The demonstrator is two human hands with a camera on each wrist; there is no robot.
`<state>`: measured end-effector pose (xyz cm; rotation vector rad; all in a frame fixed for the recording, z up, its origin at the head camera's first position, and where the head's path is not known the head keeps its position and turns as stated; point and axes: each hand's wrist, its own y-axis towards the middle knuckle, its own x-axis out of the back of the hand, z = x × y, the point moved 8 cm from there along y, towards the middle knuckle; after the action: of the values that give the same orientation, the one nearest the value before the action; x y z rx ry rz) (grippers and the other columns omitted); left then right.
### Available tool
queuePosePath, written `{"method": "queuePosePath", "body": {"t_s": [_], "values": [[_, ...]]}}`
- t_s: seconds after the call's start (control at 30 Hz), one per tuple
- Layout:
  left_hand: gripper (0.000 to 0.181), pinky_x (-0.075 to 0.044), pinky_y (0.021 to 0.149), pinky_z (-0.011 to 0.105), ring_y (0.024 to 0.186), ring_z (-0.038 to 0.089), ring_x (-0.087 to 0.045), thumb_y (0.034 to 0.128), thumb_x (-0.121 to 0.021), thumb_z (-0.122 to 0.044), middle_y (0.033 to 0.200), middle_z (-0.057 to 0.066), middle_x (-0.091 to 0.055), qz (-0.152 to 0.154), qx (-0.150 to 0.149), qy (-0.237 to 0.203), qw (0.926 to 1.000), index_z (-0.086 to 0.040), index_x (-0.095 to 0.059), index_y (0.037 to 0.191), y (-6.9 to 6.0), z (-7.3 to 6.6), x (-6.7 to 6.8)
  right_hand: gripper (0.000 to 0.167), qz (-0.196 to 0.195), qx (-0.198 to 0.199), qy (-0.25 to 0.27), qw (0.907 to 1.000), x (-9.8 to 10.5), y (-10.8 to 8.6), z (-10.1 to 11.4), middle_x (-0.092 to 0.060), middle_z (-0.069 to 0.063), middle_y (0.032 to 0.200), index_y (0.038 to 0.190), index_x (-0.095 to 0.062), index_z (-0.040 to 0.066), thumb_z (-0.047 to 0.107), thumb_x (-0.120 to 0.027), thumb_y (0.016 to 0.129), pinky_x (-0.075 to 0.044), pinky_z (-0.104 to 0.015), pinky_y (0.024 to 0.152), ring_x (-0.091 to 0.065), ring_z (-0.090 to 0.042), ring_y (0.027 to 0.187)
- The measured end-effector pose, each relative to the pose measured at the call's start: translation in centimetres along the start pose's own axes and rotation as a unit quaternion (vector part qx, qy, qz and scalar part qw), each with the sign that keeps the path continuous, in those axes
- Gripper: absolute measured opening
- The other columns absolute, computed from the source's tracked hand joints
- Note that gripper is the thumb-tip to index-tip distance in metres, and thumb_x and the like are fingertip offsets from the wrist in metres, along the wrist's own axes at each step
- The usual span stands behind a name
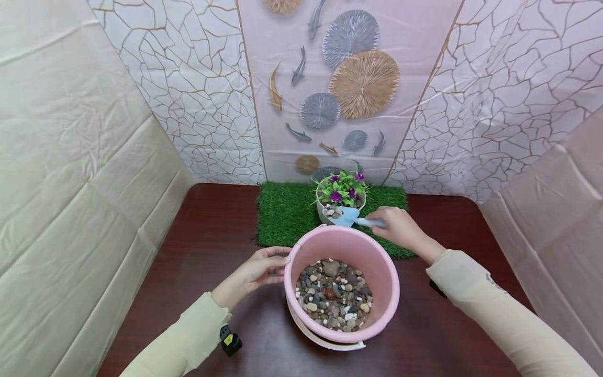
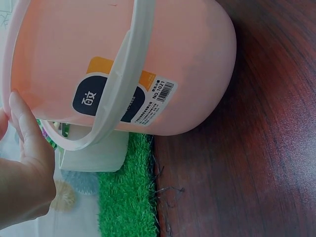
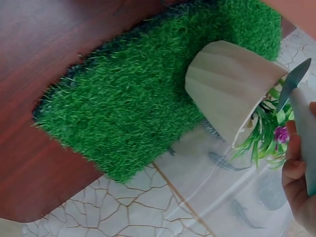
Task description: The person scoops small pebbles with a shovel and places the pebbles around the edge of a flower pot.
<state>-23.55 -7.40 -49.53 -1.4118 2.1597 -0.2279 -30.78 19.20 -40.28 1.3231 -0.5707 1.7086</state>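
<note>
My right hand point(image 1: 398, 226) grips the pale handle of a small blue garden trowel point(image 1: 347, 215). Several pebbles point(image 1: 332, 211) lie on its blade, which is level with the near rim of a white flower pot point(image 1: 324, 209). Green leaves and purple flowers point(image 1: 343, 189) fill the pot. In the right wrist view the trowel point(image 3: 295, 81) shows edge-on beside the pot point(image 3: 229, 86). My left hand point(image 1: 259, 269) rests its fairly straight fingers against the left rim of a pink bucket point(image 1: 388, 293). Mixed pebbles point(image 1: 332, 296) cover the bucket's bottom.
The pot stands on a green artificial grass mat point(image 1: 285, 214) at the back of the dark wooden table point(image 1: 212, 225). The bucket's white handle point(image 1: 325, 343) hangs down on its near side. Patterned cloth point(image 1: 207, 104) walls off the back and sides.
</note>
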Motion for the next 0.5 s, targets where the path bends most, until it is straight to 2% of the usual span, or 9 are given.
{"method": "queuePosePath", "body": {"t_s": [0.33, 0.5], "values": [[0.029, -0.058, 0.064, 0.021, 0.066, 0.006, -0.067, 0.0909, -0.054, -0.004, 0.076, -0.004, -0.069, -0.002, 0.000, 0.002, 1.0000, -0.007, -0.056, 0.120, 0.1, 0.2, 0.1, 0.022, 0.004, -0.024, -0.002, 0.9997, -0.2, 1.5, 0.9, -0.070, -0.020, 0.095, 0.101, -0.070, -0.004, 0.006, -0.064, 0.083, -0.055, -0.037, 0.061, -0.066, -0.026, 0.075], [0.029, -0.058, 0.063, 0.021, 0.066, 0.006, -0.066, 0.0909, -0.055, -0.004, 0.075, -0.004, -0.069, -0.005, 0.000, 0.005, 1.0000, -0.008, -0.057, 0.119, 0.1, 0.2, 0.2, 0.022, 0.003, -0.040, 0.014, 0.9991, -0.2, 1.9, 1.0, -0.070, -0.021, 0.095, 0.101, -0.070, -0.005, 0.004, -0.061, 0.083, -0.047, -0.029, 0.052, -0.060, -0.018, 0.062]]}}
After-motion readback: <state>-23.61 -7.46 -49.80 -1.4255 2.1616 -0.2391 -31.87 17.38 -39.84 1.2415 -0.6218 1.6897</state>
